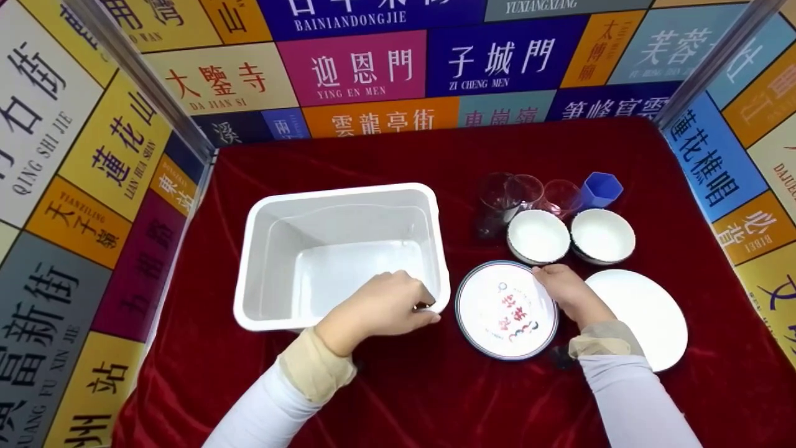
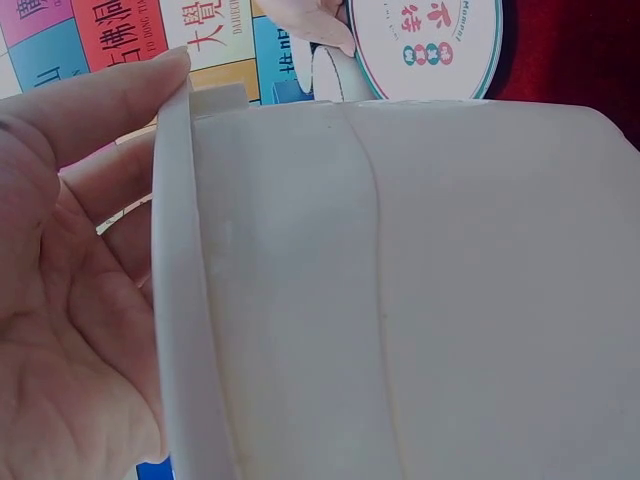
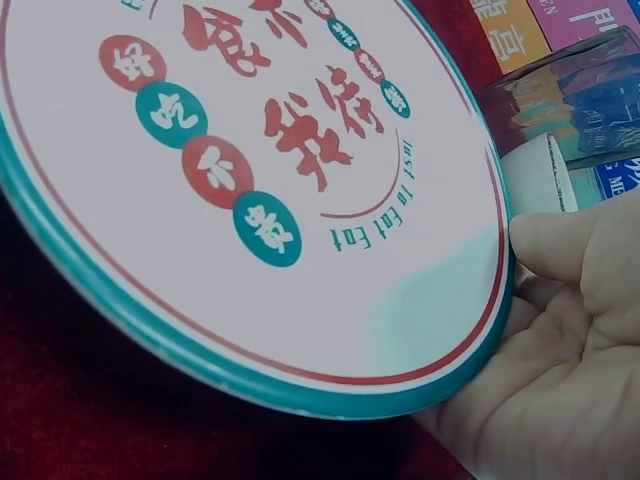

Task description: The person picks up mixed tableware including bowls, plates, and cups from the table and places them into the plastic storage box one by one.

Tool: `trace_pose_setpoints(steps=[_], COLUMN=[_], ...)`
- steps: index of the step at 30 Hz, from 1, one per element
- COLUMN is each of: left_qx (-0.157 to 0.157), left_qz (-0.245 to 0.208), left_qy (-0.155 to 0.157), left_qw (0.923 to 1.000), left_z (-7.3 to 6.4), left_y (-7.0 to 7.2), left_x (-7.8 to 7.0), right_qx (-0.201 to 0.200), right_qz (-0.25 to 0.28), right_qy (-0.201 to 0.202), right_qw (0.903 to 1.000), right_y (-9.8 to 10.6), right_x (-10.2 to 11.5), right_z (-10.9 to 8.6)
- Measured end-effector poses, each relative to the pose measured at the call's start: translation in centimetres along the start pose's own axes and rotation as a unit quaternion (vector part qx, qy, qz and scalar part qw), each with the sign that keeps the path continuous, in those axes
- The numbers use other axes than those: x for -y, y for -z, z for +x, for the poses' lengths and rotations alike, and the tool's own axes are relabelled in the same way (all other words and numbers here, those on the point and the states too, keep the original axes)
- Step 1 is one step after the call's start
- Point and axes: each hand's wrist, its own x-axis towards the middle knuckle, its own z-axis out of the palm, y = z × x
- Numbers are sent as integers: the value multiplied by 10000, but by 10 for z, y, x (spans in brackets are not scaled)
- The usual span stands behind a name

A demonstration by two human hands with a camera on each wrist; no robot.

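Just right of the tub (image 1: 348,218): plate (image 1: 507,308) pinched by the rim

So the plate is on the red cloth side of things, between the tub and the plain plate (image 1: 650,317), printed face up. From my seat far off I can't tell whether it's touching the cloth (image 1: 404,404) or a bit above it. The right hand (image 1: 569,292) grips its far right edge, thumb on top of the rim and fingers tucked underneath, which the right wrist cam shows nicely.

How I think it'll handle: stiff for sure, fairly light, and slick, since the face throws back some glare. Can't say if it's ceramic or plastic, so I'd treat it as breakable. One-edge hold means the free side probably wants to droop, so I'd slide the fingers further under and keep the thumb just inside the coloured band.

Over on the other side, the left hand (image 1: 382,305) is curled over the tub's rim at the near right corner, holding on. The tub looks like thin plastic with a little flex; the lip is the sensible place to grab.

Further out, two bowls (image 1: 539,235) (image 1: 603,235) sit just behind the plate, with some clear cups (image 1: 563,198) and a blue cup (image 1: 601,190) past them. Go easy near those, they look knockable. Lettered panels (image 1: 354,71) wall in the back.
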Motion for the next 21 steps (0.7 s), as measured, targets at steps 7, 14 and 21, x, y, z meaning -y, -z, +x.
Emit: trace_pose_setpoints(steps=[7,14,21], left_qx=[8,5,-6], left_qz=[45,36,-8], left_qy=[15,29,68], left_qw=[10000,10000,10000], left_z=[0,-1,-1], left_y=[-1,-2,-3], left_x=[0,1,0], right_qx=[5,60,15], right_qz=[31,319,333], right_qy=[99,101,-35], right_qw=[9999,9994,9994], right_y=[-1,-2,-1], right_x=[-3,-6,-6], right_z=[0,1,0])
